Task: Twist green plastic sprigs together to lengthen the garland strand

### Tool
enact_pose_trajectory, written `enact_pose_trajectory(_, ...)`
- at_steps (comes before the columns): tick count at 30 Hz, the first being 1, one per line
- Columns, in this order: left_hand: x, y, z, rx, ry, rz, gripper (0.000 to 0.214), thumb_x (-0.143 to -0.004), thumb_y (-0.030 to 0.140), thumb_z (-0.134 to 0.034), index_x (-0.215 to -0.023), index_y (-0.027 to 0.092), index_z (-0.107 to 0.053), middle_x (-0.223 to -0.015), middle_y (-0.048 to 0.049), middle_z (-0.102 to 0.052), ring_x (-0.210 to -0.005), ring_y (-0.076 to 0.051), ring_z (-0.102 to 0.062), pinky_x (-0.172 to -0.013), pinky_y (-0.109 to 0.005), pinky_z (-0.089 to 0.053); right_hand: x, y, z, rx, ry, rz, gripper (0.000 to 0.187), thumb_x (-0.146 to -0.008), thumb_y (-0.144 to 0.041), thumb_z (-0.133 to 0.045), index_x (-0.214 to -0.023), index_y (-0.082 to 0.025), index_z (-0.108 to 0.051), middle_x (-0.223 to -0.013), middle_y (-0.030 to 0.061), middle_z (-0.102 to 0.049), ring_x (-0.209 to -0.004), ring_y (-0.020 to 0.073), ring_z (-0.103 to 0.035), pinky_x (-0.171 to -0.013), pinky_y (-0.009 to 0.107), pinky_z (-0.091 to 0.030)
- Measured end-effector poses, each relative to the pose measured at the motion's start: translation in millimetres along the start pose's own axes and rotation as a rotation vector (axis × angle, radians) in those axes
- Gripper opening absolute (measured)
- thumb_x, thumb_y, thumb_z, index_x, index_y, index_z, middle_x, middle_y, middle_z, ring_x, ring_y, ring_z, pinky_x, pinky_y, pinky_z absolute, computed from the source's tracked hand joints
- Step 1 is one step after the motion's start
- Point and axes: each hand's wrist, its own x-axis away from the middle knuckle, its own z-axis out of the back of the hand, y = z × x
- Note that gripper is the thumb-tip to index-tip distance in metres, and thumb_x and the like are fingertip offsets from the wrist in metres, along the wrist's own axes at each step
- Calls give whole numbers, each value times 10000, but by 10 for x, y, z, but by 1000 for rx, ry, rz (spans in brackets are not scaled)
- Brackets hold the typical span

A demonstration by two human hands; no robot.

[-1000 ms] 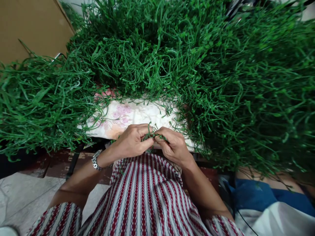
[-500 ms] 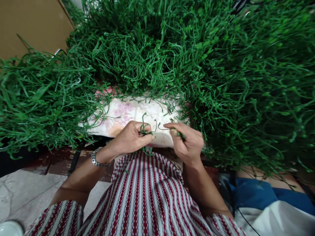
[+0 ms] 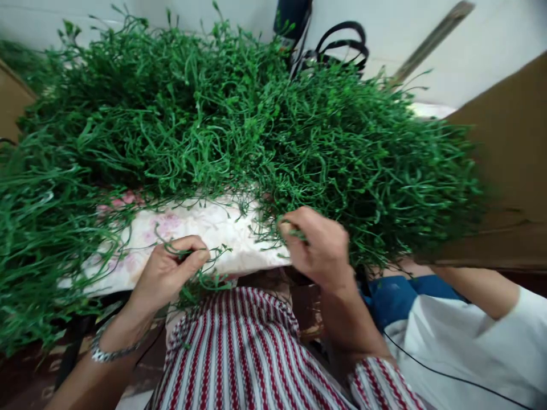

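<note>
Here, a few green stems [image 3: 219, 251] poked out of my left hand [image 3: 164, 279], pinched between thumb and forefinger above the near part of the flowered cloth [image 3: 231, 230]. My right hand [image 3: 320, 245] was curled nearly closed over the cloth's right end, with a bit of green showing between thumb and fingers; how much it held, I couldn't tell. The big green pile [image 3: 192, 136] lay around the cloth's far side and both ends. A silver band [image 3: 106, 356] circled my left wrist, and my striped shirt [image 3: 239, 353] showed below. To my right was a person in a white top [image 3: 474, 347], near a brown box [image 3: 504, 182].
</note>
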Motion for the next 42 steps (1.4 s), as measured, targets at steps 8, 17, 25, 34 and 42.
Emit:
enact_pose_trajectory(8, -58, -104, 70, 146, 75, 35, 190, -766, 366, -604, -782, 178, -625, -574, 13, -457, -524, -96, -354, -458, -212, -272, -463, 774, 1218, 879, 94, -286, 403, -882, -408, -476, -1173, -140, -552, -977, 149, -639, -952, 262, -584, -825, 413, -417)
enact_pose_trajectory(17, -109, 83, -37, 245, 86, 23, 154, -774, 311, -601, -818, 168, -641, -589, 8, -514, -530, -96, -447, -484, -208, -359, -244, 417, 1107, 535, 94, -241, 279, -867, -227, -503, -1116, -296, -610, -1060, 72, -639, -1029, 276, -574, -921, 444, -442)
enact_pose_trajectory(25, -159, 209, -141, 249, 11, -16, 165, -744, 288, -614, -745, 124, -625, -508, 26, -514, -432, -63, -426, -435, -198, -346, -96, -220, -311, -353, -122, 168, 426, -810, -257, -604, -1213, -162, -504, -1137, 109, -605, -1081, 231, -541, -938, 435, -455)
enact_pose_trajectory(34, -96, 143, -159, 155, 122, 6, 132, -716, 252, -624, -717, 124, -593, -499, 46, -499, -424, -48, -416, -428, -174, -355, 70, -290, -682, -501, -67, 18, 217, -846, -222, -531, -1052, -160, -567, -961, 92, -645, -918, 201, -584, -827, 395, -464)
enact_pose_trajectory(42, -55, 65, -158, -71, 68, -44, 119, -773, 231, -559, -747, 131, -617, -567, 29, -524, -514, -65, -443, -505, -177, -373, 164, -254, -731, -333, -111, 57, 44, -843, -188, -515, -864, -164, -544, -861, 78, -592, -826, 195, -506, -750, 372, -408)
